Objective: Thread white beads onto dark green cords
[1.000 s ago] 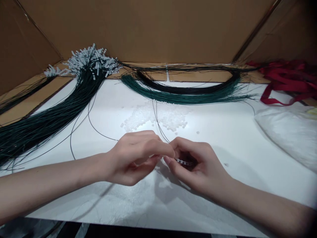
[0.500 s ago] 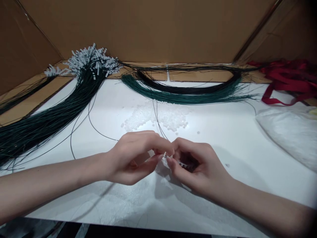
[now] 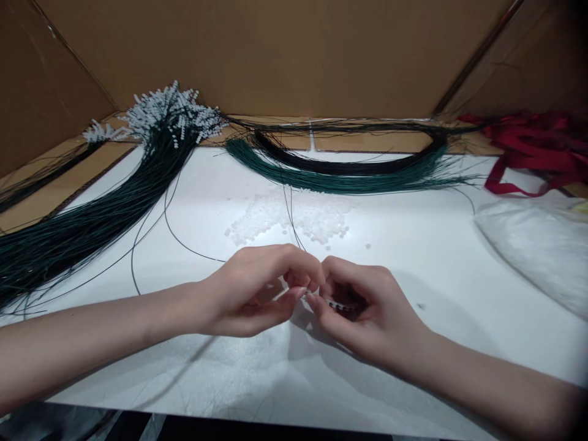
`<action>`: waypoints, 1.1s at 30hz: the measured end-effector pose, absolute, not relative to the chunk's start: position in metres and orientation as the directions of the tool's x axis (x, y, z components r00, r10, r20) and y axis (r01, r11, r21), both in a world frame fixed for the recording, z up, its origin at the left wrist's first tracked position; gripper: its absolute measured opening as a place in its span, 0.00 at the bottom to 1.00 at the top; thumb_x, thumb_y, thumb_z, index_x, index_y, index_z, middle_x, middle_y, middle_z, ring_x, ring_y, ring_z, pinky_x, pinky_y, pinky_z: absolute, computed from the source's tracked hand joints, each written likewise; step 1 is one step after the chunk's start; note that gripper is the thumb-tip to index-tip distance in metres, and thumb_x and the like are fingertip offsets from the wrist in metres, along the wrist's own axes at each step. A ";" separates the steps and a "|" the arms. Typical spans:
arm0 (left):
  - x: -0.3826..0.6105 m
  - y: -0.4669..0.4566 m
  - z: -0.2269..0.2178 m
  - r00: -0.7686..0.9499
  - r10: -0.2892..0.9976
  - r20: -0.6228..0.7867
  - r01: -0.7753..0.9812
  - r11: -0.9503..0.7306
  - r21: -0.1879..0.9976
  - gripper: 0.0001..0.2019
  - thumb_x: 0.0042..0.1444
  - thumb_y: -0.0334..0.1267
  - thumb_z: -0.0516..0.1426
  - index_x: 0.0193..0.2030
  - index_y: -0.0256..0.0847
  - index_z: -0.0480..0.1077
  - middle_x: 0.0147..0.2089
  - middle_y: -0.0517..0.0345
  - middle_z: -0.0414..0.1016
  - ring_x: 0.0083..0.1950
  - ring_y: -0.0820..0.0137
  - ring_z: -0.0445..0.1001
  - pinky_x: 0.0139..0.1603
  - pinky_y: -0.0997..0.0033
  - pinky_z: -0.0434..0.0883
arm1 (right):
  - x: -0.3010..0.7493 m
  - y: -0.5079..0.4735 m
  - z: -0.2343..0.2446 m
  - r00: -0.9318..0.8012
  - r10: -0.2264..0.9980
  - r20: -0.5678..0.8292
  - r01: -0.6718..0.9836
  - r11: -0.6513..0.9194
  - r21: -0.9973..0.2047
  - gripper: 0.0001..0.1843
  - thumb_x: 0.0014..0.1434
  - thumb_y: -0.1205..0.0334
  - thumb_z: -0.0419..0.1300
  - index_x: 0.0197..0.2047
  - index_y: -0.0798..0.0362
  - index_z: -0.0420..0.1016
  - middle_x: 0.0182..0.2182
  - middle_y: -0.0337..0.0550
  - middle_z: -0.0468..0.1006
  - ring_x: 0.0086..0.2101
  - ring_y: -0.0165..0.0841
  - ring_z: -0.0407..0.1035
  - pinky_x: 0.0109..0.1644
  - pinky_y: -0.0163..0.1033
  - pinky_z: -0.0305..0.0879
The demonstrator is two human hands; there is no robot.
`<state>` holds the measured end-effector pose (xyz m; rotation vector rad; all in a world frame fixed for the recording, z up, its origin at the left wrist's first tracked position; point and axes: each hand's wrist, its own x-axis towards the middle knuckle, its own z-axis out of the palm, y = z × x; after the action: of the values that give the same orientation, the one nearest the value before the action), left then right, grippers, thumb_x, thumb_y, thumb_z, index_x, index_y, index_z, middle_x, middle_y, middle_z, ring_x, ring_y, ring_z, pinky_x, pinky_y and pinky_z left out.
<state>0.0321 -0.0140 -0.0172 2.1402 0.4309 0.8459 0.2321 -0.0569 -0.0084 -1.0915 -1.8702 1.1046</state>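
Note:
Over the white board, my left hand (image 3: 261, 288) and my right hand (image 3: 362, 300) meet fingertip to fingertip, both pinched closed. A short string of small white beads on dark wire (image 3: 339, 305) runs into the curled palm of my right hand, whose thumb and forefinger grip its near end. My left thumb and forefinger pinch the same wire right beside them; the exact point is mostly covered by fingers. Two thin dark wires (image 3: 290, 214) come down from behind toward the hands. Beyond them lies a spread heap of translucent white beads (image 3: 294, 214).
A thick bundle of green wires (image 3: 138, 177) with white beaded tips (image 3: 169, 113) lies at left. Curved bundles of green wire (image 3: 340, 179) and black wire (image 3: 349, 164) rest at the back. Red ribbon (image 3: 537, 153) and a clear plastic bag (image 3: 537, 245) are at right. Cardboard walls (image 3: 285, 55) surround the board.
My fingertips have drawn closer together, hiding the wire and bead that showed between them. My left hand has shifted slightly right. More of the beaded string shows in my right palm.

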 end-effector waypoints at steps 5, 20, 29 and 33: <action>0.031 -0.013 -0.018 0.711 0.538 0.453 0.009 -0.651 0.759 0.13 0.58 0.24 0.55 0.48 0.40 0.64 0.38 0.54 0.73 0.35 0.73 0.74 0.29 0.78 0.71 | 0.232 -0.057 -0.006 -0.413 0.903 0.115 0.305 0.257 -0.917 0.08 0.57 0.69 0.58 0.29 0.52 0.62 0.19 0.29 0.55 0.19 0.22 0.50 0.22 0.30 0.49; 0.028 -0.011 -0.017 0.684 0.548 0.481 -0.012 -0.651 0.759 0.15 0.58 0.24 0.55 0.51 0.40 0.62 0.40 0.53 0.72 0.38 0.72 0.74 0.34 0.74 0.73 | 0.234 -0.059 -0.008 -0.425 0.900 0.094 0.267 0.224 -0.937 0.11 0.50 0.76 0.57 0.33 0.51 0.63 0.20 0.28 0.55 0.20 0.23 0.51 0.23 0.30 0.50; 0.028 -0.009 -0.017 0.647 0.579 0.496 -0.015 -0.641 0.768 0.18 0.54 0.21 0.57 0.50 0.41 0.62 0.37 0.57 0.69 0.35 0.73 0.71 0.33 0.74 0.70 | 0.235 -0.060 -0.008 -0.426 0.902 0.069 0.274 0.202 -0.940 0.11 0.51 0.75 0.57 0.36 0.52 0.66 0.20 0.28 0.56 0.20 0.23 0.51 0.22 0.30 0.51; 0.028 -0.009 -0.016 0.634 0.595 0.494 -0.019 -0.627 0.779 0.19 0.53 0.21 0.57 0.49 0.41 0.62 0.35 0.58 0.69 0.34 0.73 0.70 0.34 0.73 0.70 | 0.235 -0.060 -0.007 -0.428 0.901 0.064 0.294 0.206 -0.933 0.12 0.50 0.75 0.57 0.38 0.52 0.67 0.20 0.29 0.57 0.20 0.23 0.51 0.22 0.30 0.51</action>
<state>0.0283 -0.0087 -0.0163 2.0631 0.4488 0.9883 0.2353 -0.0597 -0.0073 -1.1108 -1.8473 1.2218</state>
